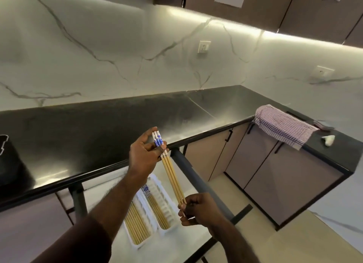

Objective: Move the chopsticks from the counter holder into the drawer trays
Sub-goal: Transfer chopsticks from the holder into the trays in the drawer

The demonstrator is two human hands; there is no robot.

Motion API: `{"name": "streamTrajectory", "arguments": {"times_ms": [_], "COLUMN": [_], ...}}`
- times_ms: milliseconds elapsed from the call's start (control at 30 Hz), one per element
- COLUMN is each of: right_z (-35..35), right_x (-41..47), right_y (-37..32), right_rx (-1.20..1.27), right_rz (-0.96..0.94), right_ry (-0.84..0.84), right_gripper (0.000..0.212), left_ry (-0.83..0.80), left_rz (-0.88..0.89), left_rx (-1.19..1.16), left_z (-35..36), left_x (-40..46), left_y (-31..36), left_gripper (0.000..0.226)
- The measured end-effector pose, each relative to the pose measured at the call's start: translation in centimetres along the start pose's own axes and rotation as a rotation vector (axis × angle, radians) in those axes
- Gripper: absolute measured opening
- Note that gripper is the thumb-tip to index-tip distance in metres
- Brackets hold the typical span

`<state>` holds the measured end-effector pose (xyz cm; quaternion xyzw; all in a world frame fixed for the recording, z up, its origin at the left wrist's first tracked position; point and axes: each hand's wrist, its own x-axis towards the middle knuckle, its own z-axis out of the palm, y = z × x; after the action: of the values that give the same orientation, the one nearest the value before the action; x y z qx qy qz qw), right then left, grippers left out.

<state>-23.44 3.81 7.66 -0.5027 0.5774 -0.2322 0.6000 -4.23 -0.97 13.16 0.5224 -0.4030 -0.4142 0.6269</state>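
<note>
I hold a small bundle of bamboo chopsticks point(172, 176) with blue-and-white patterned tops in the air, above the open drawer. My left hand point(145, 154) pinches the patterned top ends. My right hand point(198, 209) grips the thin tips lower down. Below them, two white plastic trays point(167, 201) lie side by side in the drawer. Both trays hold several chopsticks point(137, 225) lying lengthwise. The black object point(7, 160) at the far left edge of the counter is cut off by the frame; whether it is the holder cannot be told.
The black countertop point(117, 121) runs along a marble wall and turns a corner at the right. A checked cloth point(284, 125) hangs over the counter edge there, beside a small white scrap point(328, 139). The drawer's dark front rail point(198, 184) lies right of the trays.
</note>
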Motion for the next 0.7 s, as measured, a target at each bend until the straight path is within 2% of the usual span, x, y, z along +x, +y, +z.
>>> {"name": "streamTrajectory", "arguments": {"times_ms": [233, 367, 467, 567, 633, 700], "right_z": [-0.5, -0.2, 0.3, 1.0, 1.2, 1.4], "right_x": [7.0, 10.3, 12.6, 14.3, 15.5, 16.9], "right_y": [3.1, 4.7, 6.3, 8.0, 8.8, 9.8], "right_rx": [-0.064, -0.124, -0.140, -0.137, -0.117, -0.116], "right_rz": [0.147, 0.289, 0.402, 0.481, 0.531, 0.590], "right_ry": [0.026, 0.020, 0.063, 0.101, 0.112, 0.094], "right_gripper": [0.039, 0.031, 0.028, 0.032, 0.038, 0.030], "left_ry": [0.082, 0.041, 0.020, 0.022, -0.014, -0.060], "left_rz": [-0.180, -0.310, -0.447, -0.532, -0.542, -0.534], "left_rx": [0.117, 0.205, 0.194, 0.204, 0.234, 0.337], "left_z": [0.4, 0.0, -0.3, -0.7, -0.7, -0.5], "left_x": [3.3, 4.1, 4.4, 4.1, 4.0, 4.1], "left_y": [-8.7, -14.4, -18.7, -21.9, -23.3, -24.6], "left_gripper": [0.084, 0.066, 0.068, 0.056, 0.065, 0.070]}}
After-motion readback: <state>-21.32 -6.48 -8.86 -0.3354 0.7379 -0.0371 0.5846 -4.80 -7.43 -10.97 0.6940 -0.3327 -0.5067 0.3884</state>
